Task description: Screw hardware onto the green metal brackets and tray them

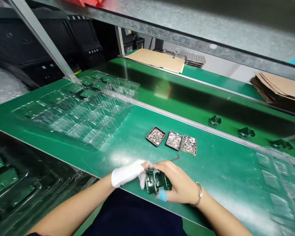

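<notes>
both hands meet at the near edge of the green surface (218, 170), the gloved left hand (127, 173) and bare right hand (179, 183) with fingers closed around a small dark green part (154, 182), held close by three little trays of metal bits (173, 140), within easy reach.

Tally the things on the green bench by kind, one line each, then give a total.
Small trays of metal parts: 3
Clear blister trays: 2, one at far left, one at right edge
Dark green assembly held between the left hand and right hand: 1
Similar dark parts on the far belt: 3
Total: 9
</notes>
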{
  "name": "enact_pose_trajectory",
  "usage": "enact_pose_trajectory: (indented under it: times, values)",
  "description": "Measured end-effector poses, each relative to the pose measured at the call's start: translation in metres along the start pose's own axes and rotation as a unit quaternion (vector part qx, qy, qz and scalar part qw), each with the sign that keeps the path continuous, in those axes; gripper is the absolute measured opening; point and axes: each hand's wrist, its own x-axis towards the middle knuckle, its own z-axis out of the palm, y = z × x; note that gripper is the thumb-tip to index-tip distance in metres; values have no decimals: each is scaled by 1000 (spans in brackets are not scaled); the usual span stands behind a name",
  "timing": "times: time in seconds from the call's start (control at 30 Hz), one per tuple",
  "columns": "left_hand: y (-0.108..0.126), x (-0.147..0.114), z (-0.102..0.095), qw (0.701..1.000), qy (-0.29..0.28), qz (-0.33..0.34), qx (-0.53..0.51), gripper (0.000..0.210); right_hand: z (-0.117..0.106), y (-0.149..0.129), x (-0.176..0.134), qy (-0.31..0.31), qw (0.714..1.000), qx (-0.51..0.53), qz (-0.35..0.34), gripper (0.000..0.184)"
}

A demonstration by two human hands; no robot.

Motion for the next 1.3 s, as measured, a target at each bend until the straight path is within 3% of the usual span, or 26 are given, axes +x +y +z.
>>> enact_pose_trajectory:
  times: [0.07, 0.1, 0.17, 0.23, 0.3, 0.5, 0.73, 0.9, 1.13, 1.3]
  values:
    - [13, 13, -17, 988, 77, 20, 132, 44, 9, 9, -10, 12, 998, -22, 56, 65]
    - [19, 22, -26, 960, 135, 40, 243, 39, 13, 14, -13, 15, 996, -38, 78, 63]
    - [30, 46, -42, 913, 185, 60, 359, 30, 20, 22, -17, 7, 993, -59, 106, 66]
    - [35, 71, -51, 843, 168, 79, 506, 29, 20, 26, -18, -7, 992, -54, 113, 78]
    - [35, 91, -55, 804, 142, 87, 571, 31, 15, 27, -20, -7, 993, -28, 111, 85]
    - [28, 118, -54, 786, 106, 72, 605, 22, -2, 32, -31, 66, 989, 33, 132, 62]
    - [33, 108, -61, 782, 111, 51, 612, 28, 1, 36, -33, 79, 987, 40, 134, 55]
    - [33, 112, -55, 772, 81, 51, 628, 22, 2, 36, -33, 85, 985, 52, 143, 50]
    - [30, 111, -59, 774, 107, 46, 622, 31, 3, 38, -31, 97, 982, 57, 154, 45]
    - [30, 113, -57, 775, 80, 43, 625, 24, 5, 42, -31, 94, 981, 53, 159, 45]
